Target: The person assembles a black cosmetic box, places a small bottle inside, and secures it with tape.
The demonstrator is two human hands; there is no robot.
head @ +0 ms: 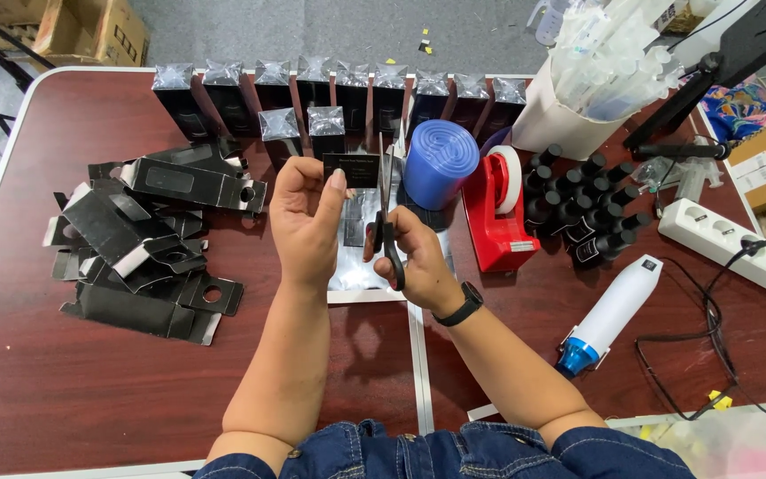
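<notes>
My left hand (306,217) pinches a small black box (352,168) wrapped in clear film, raised above the table's middle. My right hand (414,257) grips black-handled scissors (387,208) with the blades pointing up, right beside the box's right edge. A black watch sits on my right wrist. Under my hands lies a sheet of clear film (356,275).
A row of film-wrapped black boxes (339,89) lines the far edge. A pile of flat black cartons (148,239) lies left. Right of my hands are a blue film roll (441,164), a red tape dispenser (498,217), several small dark bottles (587,204), a white-and-blue heat gun (609,310) and a power strip (729,244).
</notes>
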